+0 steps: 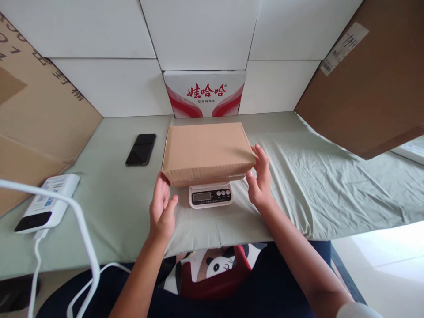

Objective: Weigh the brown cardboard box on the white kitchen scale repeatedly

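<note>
Cardboard box (208,148) between two hands, over a scale (211,195)

The box sits mid-table (285,185), hiding the scale's platform; contact between them is unclear. Left grip (162,210) and right grip (260,181) touch its opposite ends, thumbs off; whether they bear weight I cannot tell. The step looks like positioning; the next move calls for level, even handling. A phone (141,150) lies left; a red-marked carton (205,95) stands far side.

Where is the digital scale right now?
In the head view, the digital scale is just below centre-frame on the green cloth, between the left hand and right hand, its front panel showing below the brown box.
</note>
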### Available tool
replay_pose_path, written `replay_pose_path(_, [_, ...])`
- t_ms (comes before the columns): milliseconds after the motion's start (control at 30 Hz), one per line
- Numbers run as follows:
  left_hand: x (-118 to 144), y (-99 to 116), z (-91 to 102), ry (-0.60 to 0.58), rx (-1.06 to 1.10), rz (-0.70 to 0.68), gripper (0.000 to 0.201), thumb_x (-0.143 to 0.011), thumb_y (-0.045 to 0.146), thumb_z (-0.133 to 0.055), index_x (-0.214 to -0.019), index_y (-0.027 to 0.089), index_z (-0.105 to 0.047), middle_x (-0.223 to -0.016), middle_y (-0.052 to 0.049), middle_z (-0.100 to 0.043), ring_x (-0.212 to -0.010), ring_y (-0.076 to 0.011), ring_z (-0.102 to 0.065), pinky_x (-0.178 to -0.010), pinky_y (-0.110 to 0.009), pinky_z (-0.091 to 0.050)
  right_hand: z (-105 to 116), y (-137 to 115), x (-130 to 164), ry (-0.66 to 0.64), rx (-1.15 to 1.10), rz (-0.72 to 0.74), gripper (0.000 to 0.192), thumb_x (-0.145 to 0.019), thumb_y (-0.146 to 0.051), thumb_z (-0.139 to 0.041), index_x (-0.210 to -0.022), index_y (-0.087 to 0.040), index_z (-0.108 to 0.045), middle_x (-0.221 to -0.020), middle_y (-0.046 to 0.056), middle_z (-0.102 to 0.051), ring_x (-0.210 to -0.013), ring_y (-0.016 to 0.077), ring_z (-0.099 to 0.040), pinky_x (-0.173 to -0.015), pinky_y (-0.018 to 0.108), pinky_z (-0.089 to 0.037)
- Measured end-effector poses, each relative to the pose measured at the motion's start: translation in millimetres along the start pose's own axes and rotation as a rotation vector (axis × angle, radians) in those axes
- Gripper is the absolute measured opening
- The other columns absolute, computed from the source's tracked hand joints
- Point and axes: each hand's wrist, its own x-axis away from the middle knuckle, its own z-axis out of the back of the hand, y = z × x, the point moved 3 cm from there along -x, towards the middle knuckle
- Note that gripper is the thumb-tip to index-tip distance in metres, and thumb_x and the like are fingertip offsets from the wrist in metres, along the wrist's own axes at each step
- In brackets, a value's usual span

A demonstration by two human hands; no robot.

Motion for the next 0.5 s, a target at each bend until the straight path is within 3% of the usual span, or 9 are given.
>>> replay_pose_path(500, [0.4,-1.0,-0.8,-0.021,0.006,0.017,0.071,-0.091,0.028,-0.068,-0.157,0.033,-0.042,-0.168,-0.006,-0.038,-0.157,-0.0305,-0.03,-0.13,-0.047,-0.024,-1.2,1.2,-0.5,-0.035,0.023,0.011,0.062,-0.101,-0.058,-0.04,-0.158,-0.035,-0.031,-0.156,0.012,-0.048,-0.141,0.033,-0.051,-0.101,0.054,-0.057])
